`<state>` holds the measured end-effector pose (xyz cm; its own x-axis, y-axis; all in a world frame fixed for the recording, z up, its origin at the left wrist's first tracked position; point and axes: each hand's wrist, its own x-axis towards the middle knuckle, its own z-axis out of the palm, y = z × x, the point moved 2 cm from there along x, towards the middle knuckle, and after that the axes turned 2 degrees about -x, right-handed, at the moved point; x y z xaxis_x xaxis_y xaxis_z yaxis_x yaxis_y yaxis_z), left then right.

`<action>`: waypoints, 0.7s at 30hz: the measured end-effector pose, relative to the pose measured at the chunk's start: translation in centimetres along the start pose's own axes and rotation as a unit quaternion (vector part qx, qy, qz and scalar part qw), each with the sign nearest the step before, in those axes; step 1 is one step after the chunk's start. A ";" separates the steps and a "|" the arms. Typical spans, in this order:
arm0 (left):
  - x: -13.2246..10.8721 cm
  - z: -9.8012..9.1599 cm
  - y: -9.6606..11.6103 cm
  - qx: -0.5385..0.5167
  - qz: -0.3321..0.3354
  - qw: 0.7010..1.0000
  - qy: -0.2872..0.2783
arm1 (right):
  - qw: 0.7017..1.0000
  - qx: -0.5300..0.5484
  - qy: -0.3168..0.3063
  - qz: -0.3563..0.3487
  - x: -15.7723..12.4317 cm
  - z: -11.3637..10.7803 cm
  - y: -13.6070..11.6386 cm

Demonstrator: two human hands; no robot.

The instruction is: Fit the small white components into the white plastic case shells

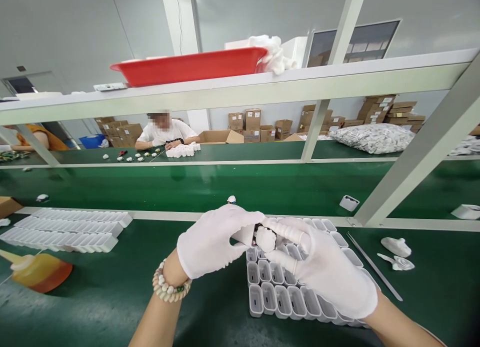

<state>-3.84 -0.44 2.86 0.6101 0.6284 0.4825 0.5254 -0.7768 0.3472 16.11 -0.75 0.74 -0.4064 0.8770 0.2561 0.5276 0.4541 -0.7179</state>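
Both hands wear white gloves and meet in front of me over rows of white plastic housings. My left hand is closed around what looks like a white housing, mostly covered by the fingers. My right hand pinches a small white rounded part with a dark edge, right at the left hand's fingertips. Whether this part sits inside the housing or only touches it, I cannot tell. The housings below stand with their open tops up, partly hidden by my right hand.
More white housings stand in rows at left, near a yellow-orange squeeze bottle. At right lie a thin metal strip and white finger cots or cloth scraps. A shelf post slants down at right. A co-worker sits across the green belt.
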 end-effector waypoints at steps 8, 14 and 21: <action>0.0 0.0 0.3 0.015 -0.023 1.000 -0.005 | 0.999 -0.041 -0.006 -0.025 0.1 0.1 -0.3; 0.5 0.4 0.3 0.004 -0.055 0.998 -0.025 | 0.990 -0.132 -0.033 -0.047 0.4 1.1 0.7; 0.3 0.9 -0.3 -0.089 -0.075 0.991 0.069 | 0.983 -0.138 0.083 -0.085 0.2 1.6 0.9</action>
<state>-3.28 0.00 2.18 0.4403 0.7347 0.5161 0.4829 -0.6784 0.5537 15.34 -0.38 -0.89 -0.3914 0.7878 0.4756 0.6544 0.6017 -0.4579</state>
